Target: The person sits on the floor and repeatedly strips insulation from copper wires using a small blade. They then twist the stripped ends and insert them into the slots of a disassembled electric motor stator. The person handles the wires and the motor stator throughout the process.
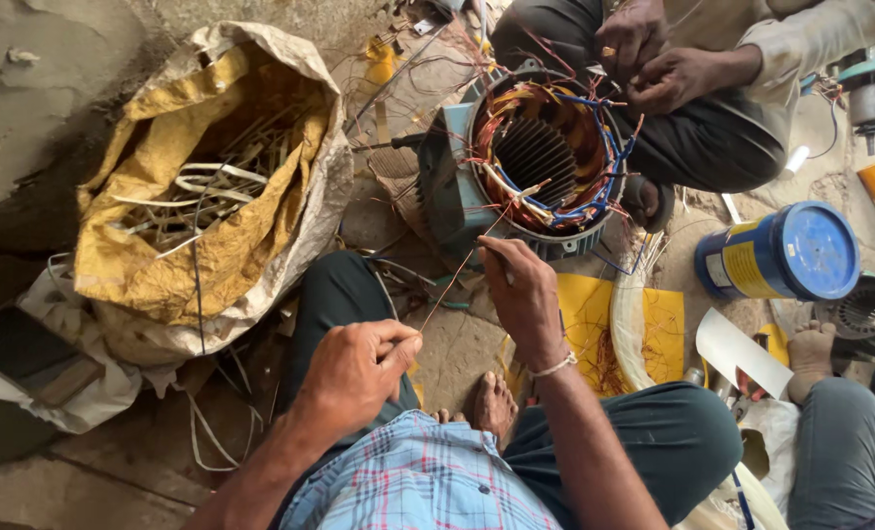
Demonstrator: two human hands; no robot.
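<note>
A blue-grey motor stator (536,157) lies on the ground with copper windings and blue and red wires showing in its round opening. My left hand (359,368) pinches the near end of a thin copper wire (457,270) that runs up to the stator. My right hand (521,294) sits just below the stator's rim and grips a thin tool or wire end pointing at the windings. Across the stator another person's two hands (658,59) work on the wires at its far rim.
A yellow-lined sack (212,186) holding pale strips stands open at the left. A blue can (781,253) lies on its side at the right, near yellow sheets (590,314) and a second stator (870,309). A third person's foot (811,353) is at the right.
</note>
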